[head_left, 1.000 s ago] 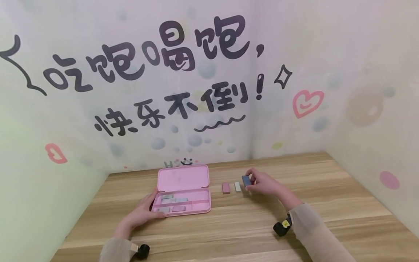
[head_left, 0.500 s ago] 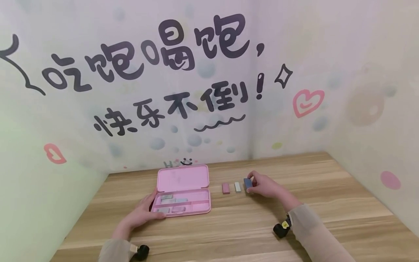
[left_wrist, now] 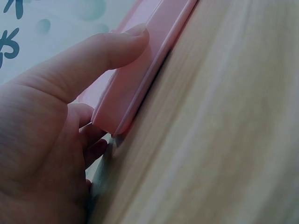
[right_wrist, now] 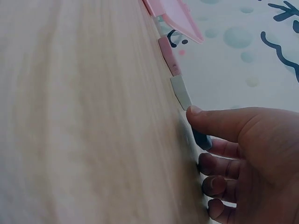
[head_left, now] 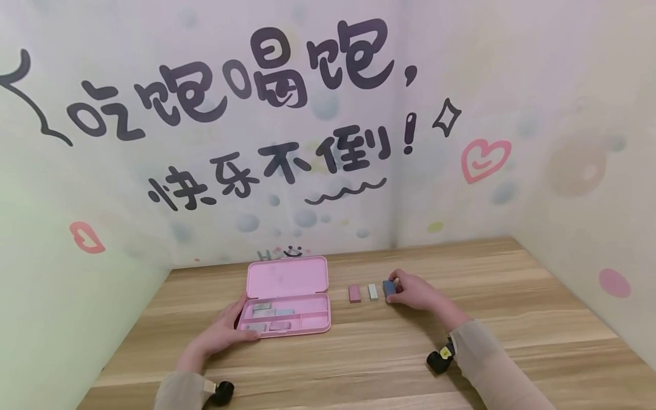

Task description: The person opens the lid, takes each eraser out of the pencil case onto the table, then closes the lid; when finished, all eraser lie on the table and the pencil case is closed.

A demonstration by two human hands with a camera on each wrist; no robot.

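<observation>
Pinching the blue block (head_left: 389,290) in the right hand (head_left: 416,292), seemingly down on the counter (head_left: 379,353), near the white block (head_left: 373,292), with the pink block (head_left: 355,294) farther left. Gripping the left end of the open pink case (head_left: 287,277) in the left hand (head_left: 219,333), with several small blocks (head_left: 264,312) in its compartments.

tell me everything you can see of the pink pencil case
The pink pencil case looks like hard plastic, with rounded corners. It lies open on the wooden table, its hinged lid raised at the back. Dividers split it into a long rear compartment and two front ones; small blocks lie in the rear and front-left compartments. The left hand grips its left end, thumb on the front wall.
</observation>
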